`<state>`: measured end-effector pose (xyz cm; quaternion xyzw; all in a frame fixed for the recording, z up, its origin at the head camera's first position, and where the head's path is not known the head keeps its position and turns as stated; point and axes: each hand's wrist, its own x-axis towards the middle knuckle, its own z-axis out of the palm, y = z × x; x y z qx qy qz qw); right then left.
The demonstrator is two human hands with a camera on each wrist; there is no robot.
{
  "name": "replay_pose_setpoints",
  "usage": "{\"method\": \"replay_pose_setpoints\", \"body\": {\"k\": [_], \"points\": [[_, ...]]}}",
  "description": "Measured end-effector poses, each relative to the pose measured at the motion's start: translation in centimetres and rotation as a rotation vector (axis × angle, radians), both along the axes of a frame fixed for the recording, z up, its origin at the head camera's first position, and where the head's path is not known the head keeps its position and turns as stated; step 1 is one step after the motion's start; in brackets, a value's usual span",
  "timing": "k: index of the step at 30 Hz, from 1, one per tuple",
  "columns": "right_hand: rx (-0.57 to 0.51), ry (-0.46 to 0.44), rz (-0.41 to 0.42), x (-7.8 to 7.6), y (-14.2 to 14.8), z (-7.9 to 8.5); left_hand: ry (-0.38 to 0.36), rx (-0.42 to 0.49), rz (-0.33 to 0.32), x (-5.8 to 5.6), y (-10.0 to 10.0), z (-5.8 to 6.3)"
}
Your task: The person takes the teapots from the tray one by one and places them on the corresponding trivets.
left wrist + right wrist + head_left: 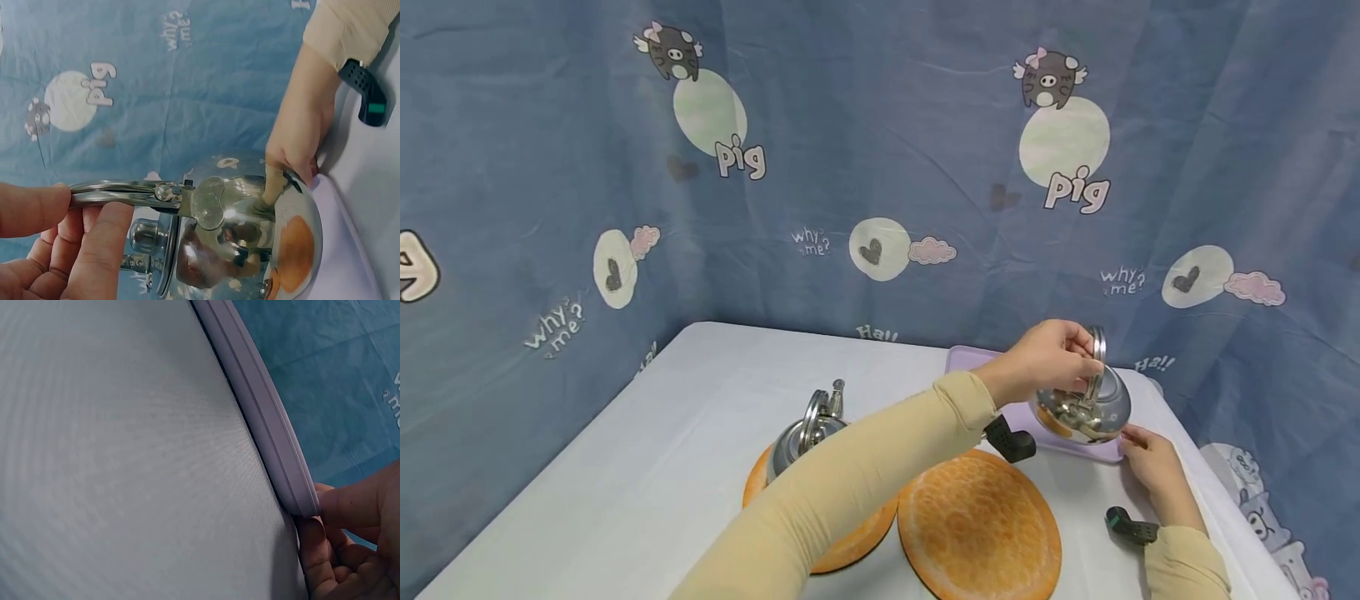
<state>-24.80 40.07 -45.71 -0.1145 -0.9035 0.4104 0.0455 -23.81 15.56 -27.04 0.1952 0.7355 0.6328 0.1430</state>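
My left hand (1051, 360) grips the upright handle of a shiny steel kettle (1101, 412) at the right of the head view. In the left wrist view, thumb and fingers close round the metal handle (125, 192), with the lid and rounded body beside it. The kettle overlaps a lilac tray (973, 358) in the head view. At the tray's near right corner is my right hand (1157, 471). Its thumb and fingers pinch the tray's rim (269, 419) in the right wrist view.
A second steel kettle (790, 446) stands on an orange round mat (857, 542) at the left, partly hidden by my left sleeve. Another orange round mat (981, 525) lies beside it on the white table (647, 467). A blue printed curtain (880, 125) hangs behind.
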Motion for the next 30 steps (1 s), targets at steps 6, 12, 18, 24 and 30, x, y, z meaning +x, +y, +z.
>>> {"method": "replay_pose_setpoints", "body": {"k": [6,12,18,24,30], "points": [[0.029,-0.002,0.014,0.1,0.3,0.0,0.031,-0.018,-0.020,1.5,-0.6,0.2],[0.034,-0.007,-0.014,0.1,0.3,-0.2,0.032,-0.016,-0.051,3.0,-1.6,0.2],[0.018,0.000,-0.031,0.3,-0.1,-0.3,0.013,0.026,-0.112,4.2,-3.2,0.1],[-0.034,-0.022,-0.005,0.1,-0.2,-0.4,-0.011,0.073,-0.129,4.9,-4.5,-0.3],[-0.014,0.021,-0.011,0.0,-0.2,-0.6,0.013,0.083,-0.129,5.5,-5.9,-0.7]]}}
